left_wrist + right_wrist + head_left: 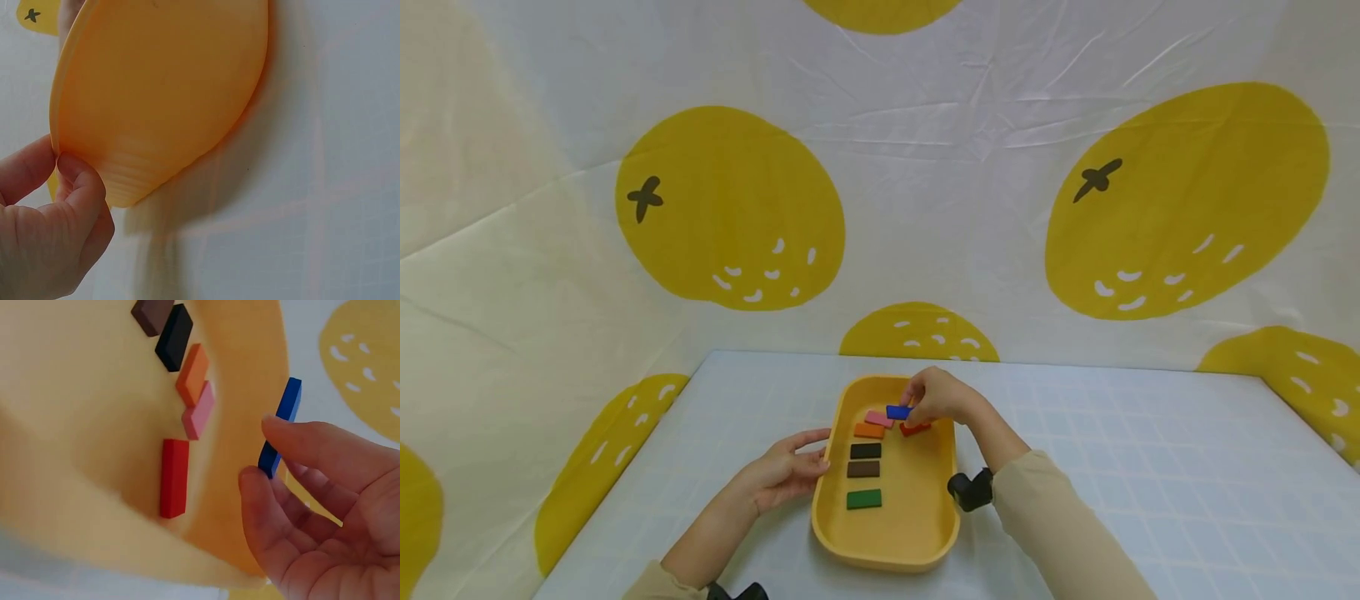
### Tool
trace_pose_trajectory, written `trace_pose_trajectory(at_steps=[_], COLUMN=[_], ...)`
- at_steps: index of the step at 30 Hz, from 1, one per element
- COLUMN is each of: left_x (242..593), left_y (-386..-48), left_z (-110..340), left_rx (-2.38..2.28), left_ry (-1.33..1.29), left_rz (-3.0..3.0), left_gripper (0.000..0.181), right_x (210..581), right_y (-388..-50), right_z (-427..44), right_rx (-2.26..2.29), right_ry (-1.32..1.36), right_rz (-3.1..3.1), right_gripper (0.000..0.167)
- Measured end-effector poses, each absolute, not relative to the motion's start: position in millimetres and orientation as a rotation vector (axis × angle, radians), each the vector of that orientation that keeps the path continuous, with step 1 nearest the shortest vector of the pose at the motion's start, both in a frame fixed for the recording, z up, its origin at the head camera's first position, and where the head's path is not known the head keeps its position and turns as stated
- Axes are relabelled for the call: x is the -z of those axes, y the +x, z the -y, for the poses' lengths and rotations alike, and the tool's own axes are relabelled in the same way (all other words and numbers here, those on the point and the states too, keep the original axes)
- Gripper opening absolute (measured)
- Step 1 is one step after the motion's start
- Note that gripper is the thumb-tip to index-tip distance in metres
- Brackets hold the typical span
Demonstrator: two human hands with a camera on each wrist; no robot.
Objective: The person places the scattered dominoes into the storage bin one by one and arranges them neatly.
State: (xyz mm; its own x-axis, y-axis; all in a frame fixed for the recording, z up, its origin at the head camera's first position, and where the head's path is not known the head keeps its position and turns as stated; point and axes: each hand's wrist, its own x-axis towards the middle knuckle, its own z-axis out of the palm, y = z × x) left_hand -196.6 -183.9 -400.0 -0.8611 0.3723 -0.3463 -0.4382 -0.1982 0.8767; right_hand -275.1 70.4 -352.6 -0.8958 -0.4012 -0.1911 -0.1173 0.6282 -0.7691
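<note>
A blue domino-like block (897, 412) (289, 403) is pinched between the thumb and fingertips of my right hand (942, 396) (325, 500), above the far end of a yellow-orange tray (887, 563) (162, 94). My left hand (782, 475) (53, 231) grips the tray's left rim between thumb and fingers. Just below the right hand lies a red block (914, 429) (174, 478). Along the tray's left side lie pink (199, 412), orange (869, 431), black (866, 451), brown (863, 469) and green (864, 499) blocks. The pink one touches the orange one.
Under the tray is a pale blue table (1150, 467) with a faint white grid. A white cloth (940, 208) printed with big yellow fruit hangs behind and on the left. Black straps with small devices (972, 490) sit at both wrists.
</note>
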Motion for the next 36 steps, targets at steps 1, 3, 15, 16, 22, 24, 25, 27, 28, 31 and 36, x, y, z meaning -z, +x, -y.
trace_pose_trajectory(at_steps=[1,3,15,16,22,24,25,27,28,31,36], left_x=[400,400,399,400,401,402,402,402,402,402,400], left_y=[-197,-197,-196,-196,-197,-197,-197,-196,-196,-195,-196], left_z=[184,184,184,184,184,184,184,185,185,185,184], left_rx=[-2.094,-2.093,-2.101,-2.101,-2.098,-2.102,-2.102,-2.102,-2.103,-2.098,-2.096], left_ry=[-0.079,-0.082,-0.072,-0.070,-0.069,-0.073,-0.072,-0.070,-0.069,-0.072,-0.083], left_rz=[-1.558,-1.559,-1.551,-1.551,-1.552,-1.550,-1.550,-1.552,-1.552,-1.559,-1.564], left_gripper=[0.066,0.066,0.067,0.067,0.067,0.067,0.067,0.067,0.067,0.066,0.066], right_x=[353,354,366,367,369,369,371,371,371,369,357], right_y=[-275,-275,-272,-272,-270,-269,-269,-268,-268,-268,-273], right_z=[-70,-69,-59,-59,-58,-57,-57,-56,-56,-59,-75], right_rx=[1.149,1.140,0.861,0.844,0.771,0.778,0.786,0.797,0.807,0.865,1.102], right_ry=[-0.406,-0.399,-0.626,-0.639,-0.664,-0.642,-0.626,-0.640,-0.644,-0.680,-0.687], right_rz=[-2.507,-2.520,-2.653,-2.651,-2.644,-2.640,-2.640,-2.639,-2.635,-2.622,-2.532], right_gripper=[0.017,0.017,0.018,0.018,0.019,0.019,0.019,0.018,0.016,0.015,0.024])
